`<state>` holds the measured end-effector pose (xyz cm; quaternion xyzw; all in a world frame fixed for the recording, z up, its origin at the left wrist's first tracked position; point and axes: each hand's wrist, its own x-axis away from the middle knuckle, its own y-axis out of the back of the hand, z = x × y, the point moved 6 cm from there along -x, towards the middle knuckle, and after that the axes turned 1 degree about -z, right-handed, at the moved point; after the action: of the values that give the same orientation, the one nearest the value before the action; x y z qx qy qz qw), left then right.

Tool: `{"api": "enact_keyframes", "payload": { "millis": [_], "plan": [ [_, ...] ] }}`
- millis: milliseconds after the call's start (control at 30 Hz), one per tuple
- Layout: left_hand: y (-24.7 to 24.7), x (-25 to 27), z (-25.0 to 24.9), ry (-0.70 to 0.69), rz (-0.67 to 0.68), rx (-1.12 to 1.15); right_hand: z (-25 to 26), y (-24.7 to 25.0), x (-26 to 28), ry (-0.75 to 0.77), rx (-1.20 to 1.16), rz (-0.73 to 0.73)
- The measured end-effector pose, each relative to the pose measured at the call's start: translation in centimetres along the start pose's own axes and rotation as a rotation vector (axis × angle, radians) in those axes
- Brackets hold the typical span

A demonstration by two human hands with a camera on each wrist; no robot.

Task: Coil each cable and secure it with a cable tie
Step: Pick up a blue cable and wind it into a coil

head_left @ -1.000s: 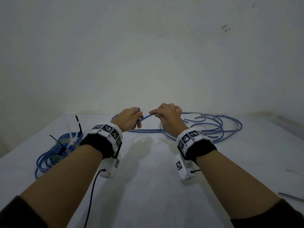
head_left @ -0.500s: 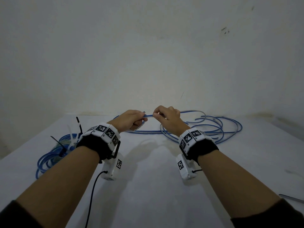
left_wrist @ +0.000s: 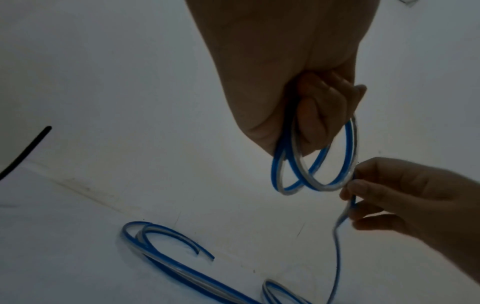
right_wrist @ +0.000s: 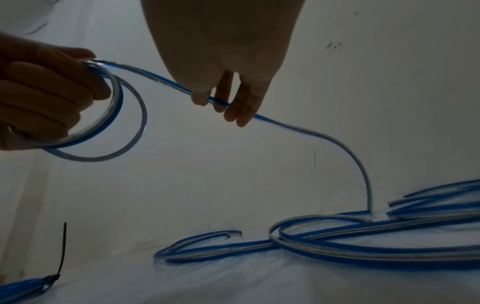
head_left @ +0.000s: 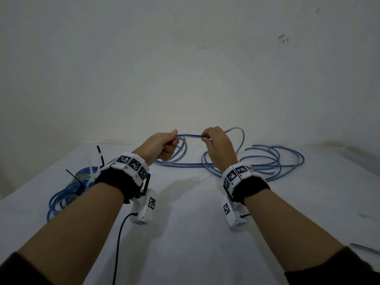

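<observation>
Two hands are raised over a wide white bench (head_left: 185, 233) that runs back to a pale wall (head_left: 185, 58); I see the bench's far edge meeting the wall just behind my hands. Open white surface fills the near middle of the bench, between and in front of my forearms.

Largest among the items, a loose blue-and-clear cable (head_left: 267, 161) sprawls in wide uneven loops on the far right of the bench, close to the wall edge. Two cut ends of it lie side by side on the surface in the right wrist view. One strand rises from this pile up to my hands.

On the left side sits a bundle of coiled cables (head_left: 61, 194), partly hidden behind my left forearm, with black and white cable ties (head_left: 100, 157) sticking up from it. At the right edge, near my sleeve, lies a thin dark strip (head_left: 366, 248); I cannot tell what it is.

My left hand (head_left: 160, 147) is held above the bench, its fingers (left_wrist: 317, 115) curled round two small loops of the cable. My right hand (head_left: 218, 149) is just beside it, fingers (right_wrist: 233, 102) and thumb pinching the strand that spans the short gap between the hands.
</observation>
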<state>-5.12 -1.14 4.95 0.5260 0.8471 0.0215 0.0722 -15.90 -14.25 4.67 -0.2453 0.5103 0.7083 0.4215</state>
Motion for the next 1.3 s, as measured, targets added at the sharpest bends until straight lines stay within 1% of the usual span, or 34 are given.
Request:
{"api": "enact_keyframes", "payload": {
  "millis": [100,167,200,267,367,433,467,567,667,767,867,1067,1133,1233,1300],
  "plan": [
    [0.2,-0.1,-0.3,-0.01,0.007,0.059,0.1,-1.2,0.2,-0.068,-0.106,0.128],
    [0.6,-0.1,-0.4,-0.021,0.005,0.112,-0.3,-1.4,0.5,-0.123,-0.1,0.159],
    [0.9,0.0,-0.4,-0.031,-0.003,0.147,-0.6,-1.2,0.6,-0.152,-0.077,0.141],
    [1.8,0.1,-0.5,-0.048,-0.037,0.222,-1.5,-0.5,0.7,-0.183,-0.013,0.059],
    [2.9,0.2,-0.5,-0.062,-0.1,0.245,-1.9,0.1,1.1,-0.187,-0.054,-0.031],
    [3.1,0.1,-0.4,-0.07,-0.123,0.241,-1.6,0.0,1.1,-0.2,-0.12,-0.028],
    [3.1,0.0,-0.4,-0.071,-0.125,0.249,-1.5,-0.1,1.1,-0.231,-0.151,-0.019],
    [3.0,-0.1,-0.4,-0.063,-0.098,0.331,-1.4,0.1,1.1,-0.287,-0.183,-0.047],
    [2.9,-0.1,-0.4,-0.053,-0.067,0.376,-1.7,-0.1,0.9,-0.267,-0.208,-0.065],
    [2.7,0.0,-0.5,-0.054,-0.029,0.435,-1.3,-0.4,0.4,-0.185,-0.164,-0.015],
    [2.8,0.1,-0.9,-0.073,-0.02,0.58,-0.7,-1.4,0.2,-0.097,-0.058,0.079],
    [2.4,-0.3,-1.6,-0.158,-0.04,0.728,0.1,-4.1,0.8,-0.093,0.074,0.346],
    [2.2,-0.4,-1.8,-0.193,-0.058,0.739,0.7,-4.4,1.1,-0.079,0.083,0.392],
    [2.3,-0.5,-2.0,-0.241,-0.132,0.766,1.1,-4.2,1.3,-0.062,0.134,0.369],
    [2.7,-0.7,-1.9,-0.278,-0.204,0.81,1.1,-3.8,1.3,-0.09,0.169,0.33]
  ]
}}
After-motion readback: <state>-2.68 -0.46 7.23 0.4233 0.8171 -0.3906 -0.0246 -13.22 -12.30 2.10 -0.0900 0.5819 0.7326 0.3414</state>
